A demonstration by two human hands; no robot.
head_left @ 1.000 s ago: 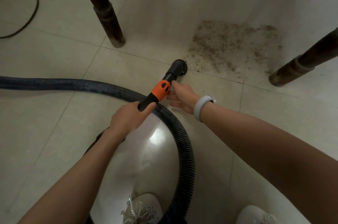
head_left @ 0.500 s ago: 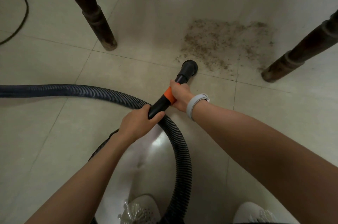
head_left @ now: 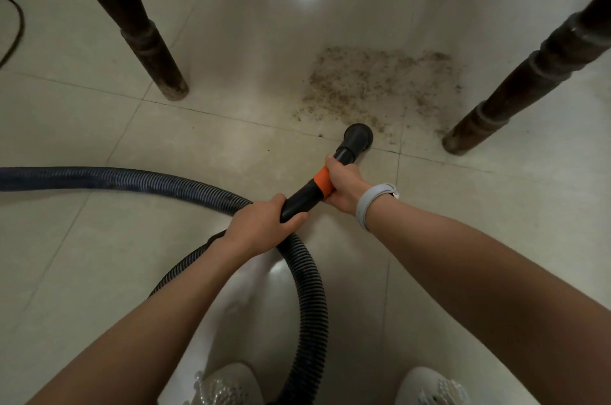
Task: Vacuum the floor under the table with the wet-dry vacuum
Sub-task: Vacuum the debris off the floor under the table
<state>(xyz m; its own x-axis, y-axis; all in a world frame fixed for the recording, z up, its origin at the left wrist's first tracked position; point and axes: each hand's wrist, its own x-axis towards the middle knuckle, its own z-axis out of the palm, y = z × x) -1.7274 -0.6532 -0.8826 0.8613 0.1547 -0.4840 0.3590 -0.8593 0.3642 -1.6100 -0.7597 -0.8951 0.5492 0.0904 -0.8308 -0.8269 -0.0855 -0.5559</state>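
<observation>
Got both hands on the wand right now: left hand wrapped around the black cuff where the hose ends, right hand curled around the orange collar further up, near the middle of the frame. Nozzle sitting at the near edge of the dirt, just right of center, between two dark bench legs at upper left and right; can't quite tell if its rim is flat on the floor. Looks like the sweep has barely bitten in, with nearly the whole crumbly patch still there. Hose loops from the left edge around to the bottom center, by the white shoes. Handling guess: rigid, light plastic wand, easy to steer; ribbed hose bendy but springy, so probably tugs back and wants to drag across glossy tile. Two-handed hold seems the right spot, one on the cuff to fight the hose pull, one forward on the collar to aim. Dirt looks dry and loose, should lift easily. Worth watching that right leg, pretty close to the nozzle. No brand, label or writing readable anywhere. Pale band on the right wrist, thin cable at far left.
</observation>
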